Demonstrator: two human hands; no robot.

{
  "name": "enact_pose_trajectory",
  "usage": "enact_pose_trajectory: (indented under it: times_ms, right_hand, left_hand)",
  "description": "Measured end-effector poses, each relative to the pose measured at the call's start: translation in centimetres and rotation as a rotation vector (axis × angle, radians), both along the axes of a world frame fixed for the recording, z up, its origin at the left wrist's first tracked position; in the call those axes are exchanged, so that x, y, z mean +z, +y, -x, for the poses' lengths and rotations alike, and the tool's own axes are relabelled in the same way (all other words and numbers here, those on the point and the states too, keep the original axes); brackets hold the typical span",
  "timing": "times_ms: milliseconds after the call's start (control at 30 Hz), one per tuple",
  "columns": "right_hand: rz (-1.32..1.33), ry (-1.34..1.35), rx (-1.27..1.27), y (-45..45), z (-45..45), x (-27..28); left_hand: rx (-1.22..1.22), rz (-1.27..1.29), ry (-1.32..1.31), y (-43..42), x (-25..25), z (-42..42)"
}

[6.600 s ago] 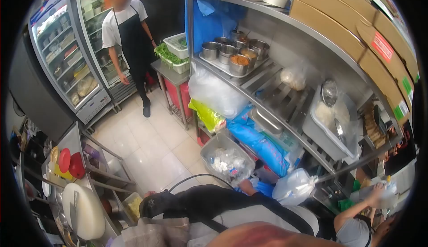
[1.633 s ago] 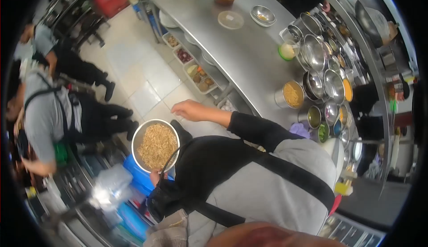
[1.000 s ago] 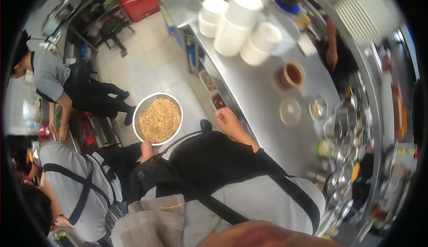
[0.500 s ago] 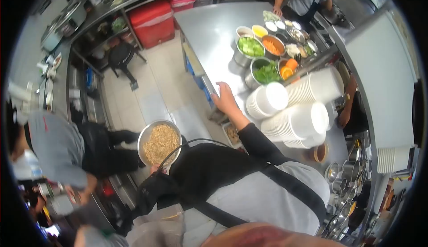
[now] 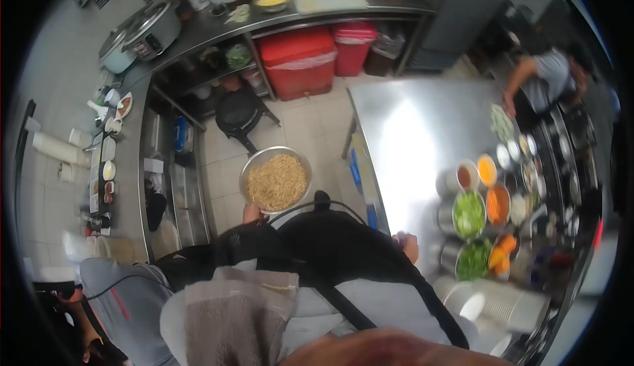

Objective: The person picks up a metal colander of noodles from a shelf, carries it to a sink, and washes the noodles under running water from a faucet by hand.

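My left hand (image 5: 253,212) grips the near rim of a round metal bowl (image 5: 308,173). Pale brown, shredded-looking food (image 5: 276,181) fills the bowl, which is held out in front of me above the tiled floor. My right hand (image 5: 408,244) is low at my right side, next to the near edge of the steel table (image 5: 403,135). Its fingers look curled in, and blur hides whether anything is inside them. Nearest to it on the table are metal containers of chopped lettuce (image 5: 469,214) and green leaves (image 5: 474,259).
A black stool (image 5: 239,112) stands beyond the bowl. Red bins (image 5: 297,62) sit under the back counter (image 5: 218,26). A co-worker (image 5: 548,79) leans at the table's far right; another person's grey-clad shoulder (image 5: 125,300) is close on my left. White tubs (image 5: 508,306) are stacked at right.
My view has turned rightward toward the back counter. The bowl has moved out ahead of me, still in my left hand. My right hand has dropped from over the table, its outstretched fingers now curled.
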State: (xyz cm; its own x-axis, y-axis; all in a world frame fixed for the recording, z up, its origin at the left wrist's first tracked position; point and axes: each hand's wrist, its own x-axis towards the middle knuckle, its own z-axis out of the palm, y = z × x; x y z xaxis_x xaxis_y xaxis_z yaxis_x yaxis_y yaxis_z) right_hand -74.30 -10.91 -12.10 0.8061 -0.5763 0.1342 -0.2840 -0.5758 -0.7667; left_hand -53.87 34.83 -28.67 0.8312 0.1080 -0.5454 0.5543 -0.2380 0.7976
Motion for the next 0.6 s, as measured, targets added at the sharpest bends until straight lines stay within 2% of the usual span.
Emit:
enact_pose_trajectory:
  times_ms: [67, 100, 133, 167, 200, 233, 267, 333, 367, 400, 467, 500, 533, 600]
  right_hand:
    - [-0.225, -0.09, -0.05, -0.2, -6.8, 0.1]
    - [-0.069, -0.062, -0.074, -0.1, -12.0, 1.7]
    - [0.164, -0.079, 0.048, -1.7, -16.5, 1.8]
    - [0.099, -0.136, 0.042, -2.7, -21.1, 1.9]
    - [0.201, -0.124, 0.03, -4.3, -25.2, 1.0]
    - [0.185, -0.095, -0.009, -5.8, -28.7, 0.6]
    - [0.208, -0.073, -0.066, -7.4, -31.9, 0.0]
    - [0.33, 0.026, -0.153, -11.1, -37.1, -0.9]
    - [0.379, 0.105, -0.203, -12.3, -39.4, -0.8]
    - [0.406, 0.147, -0.249, -13.2, -41.9, -1.4]
    - [0.454, 0.265, -0.4, -15.4, -44.6, -2.8]
    - [0.319, 0.386, -0.462, -15.0, -45.7, -2.6]
    - [0.494, 0.649, -0.528, -14.2, -46.6, -4.5]
    - [0.485, 0.571, -0.607, -12.2, -48.4, -3.9]
  left_hand:
    - [-0.315, -0.346, -0.216, 1.3, -1.7, -3.6]
    - [-0.323, -0.381, -0.223, 0.7, -0.1, -6.8]
    - [-0.331, -0.417, -0.23, 0.2, 1.5, -10.1]
    - [-0.333, -0.402, -0.273, -1.2, 4.6, -12.8]
    - [-0.235, -0.257, -0.198, -1.7, 5.0, -15.2]
    - [-0.125, -0.119, -0.128, -2.2, 5.4, -17.5]
    - [0.082, 0.144, 0.049, -2.3, 3.5, -20.6]
    - [0.287, 0.267, 0.257, -3.6, 3.0, -26.7]
    - [0.139, 0.113, 0.202, -2.9, 0.1, -29.9]
    - [-0.027, -0.037, 0.146, -1.7, -5.0, -33.1]
    - [-0.322, 0.028, 0.014, -3.7, -4.0, -39.2]
    - [-0.453, 0.073, -0.062, -4.8, -3.4, -42.4]
    - [-0.035, 0.59, 0.026, -4.8, -7.1, -44.8]
    - [-0.191, 0.437, 0.241, -9.2, -3.1, -52.2]
